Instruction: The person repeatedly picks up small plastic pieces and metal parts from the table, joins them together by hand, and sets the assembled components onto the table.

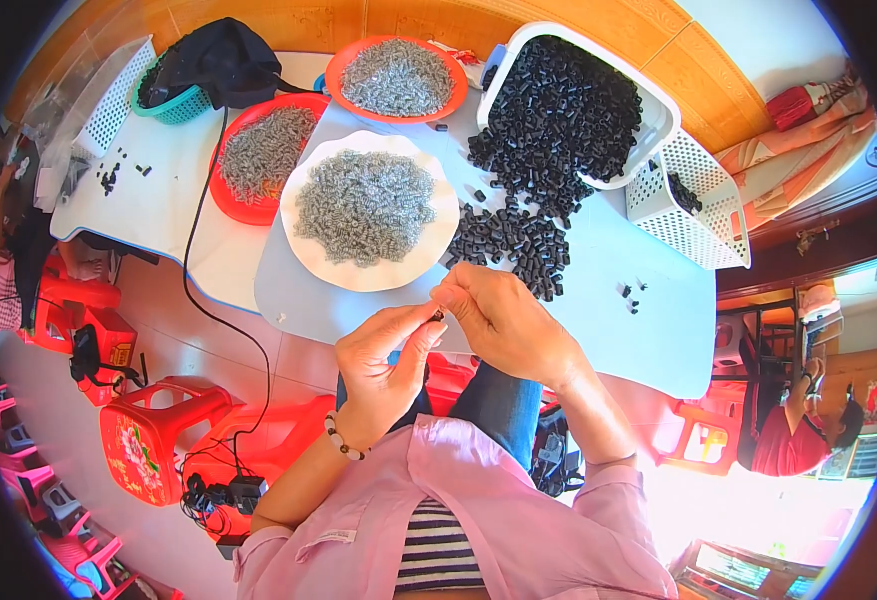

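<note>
Just beyond the table's near edge, in front of the white scalloped plate (308, 255), my two hands meet. A small black piece (437, 316) shows at the fingertips of my left hand (383, 365), which pinches it. My right hand (513, 325) is closed, thumb and finger pressed together at the same piece; what it grips is too small to make out. Small metal springs (366, 205) are heaped on the plate. To its right, loose black plastic pieces (518, 245) spread over the table beside a white tub (663, 125) full of them.
Two red dishes of springs, one behind the plate (458, 85) and one to its left (220, 190), stand close by. A white perforated basket (683, 215) is at the right. A black cable (190, 255) hangs past red stools (163, 420). Another person (793, 440) is far right.
</note>
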{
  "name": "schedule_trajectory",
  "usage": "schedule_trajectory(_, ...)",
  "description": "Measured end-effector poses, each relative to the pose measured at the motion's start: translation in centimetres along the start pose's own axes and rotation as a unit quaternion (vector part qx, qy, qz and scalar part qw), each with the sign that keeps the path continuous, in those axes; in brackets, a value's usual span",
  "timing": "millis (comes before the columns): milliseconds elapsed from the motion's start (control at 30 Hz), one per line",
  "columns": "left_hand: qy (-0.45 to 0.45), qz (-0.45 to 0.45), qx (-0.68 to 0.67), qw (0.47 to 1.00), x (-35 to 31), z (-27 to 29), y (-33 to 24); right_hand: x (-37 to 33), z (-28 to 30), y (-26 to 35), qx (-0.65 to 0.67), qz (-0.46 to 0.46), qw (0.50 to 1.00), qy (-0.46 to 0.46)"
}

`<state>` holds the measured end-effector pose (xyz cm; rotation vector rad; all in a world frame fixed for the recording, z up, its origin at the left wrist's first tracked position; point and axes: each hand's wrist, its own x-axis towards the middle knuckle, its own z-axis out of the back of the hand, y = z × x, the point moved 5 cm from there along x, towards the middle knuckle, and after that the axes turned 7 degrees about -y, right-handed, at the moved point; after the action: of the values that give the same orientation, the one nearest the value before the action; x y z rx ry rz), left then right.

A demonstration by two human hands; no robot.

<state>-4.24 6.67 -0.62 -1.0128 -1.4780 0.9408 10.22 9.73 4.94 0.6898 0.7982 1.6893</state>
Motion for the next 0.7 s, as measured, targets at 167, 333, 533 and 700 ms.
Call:
schedule_trajectory(167,-0.014,0.060,-0.049,0.997,0.1,-0.3,0.5,-0.1,-0.2,1.0,-0.091,0.000,0.995,-0.049)
schedule_trajectory(333,-0.025,0.063,-0.063,0.996,-0.3,-0.1,1.0,0.1,-0.2,1.1,-0.075,0.015,0.995,-0.057)
schedule_trajectory(533,-0.025,0.139,-0.133,0.981,-0.3,0.1,1.1,-0.1,0.2,0.2,0.037,-0.047,0.998,-0.030)
schedule_trajectory(700,-0.020,0.210,-0.174,0.962,-0.3,0.1,1.0,-0.6,1.3,-2.3,0.131,-0.086,0.986,-0.050)
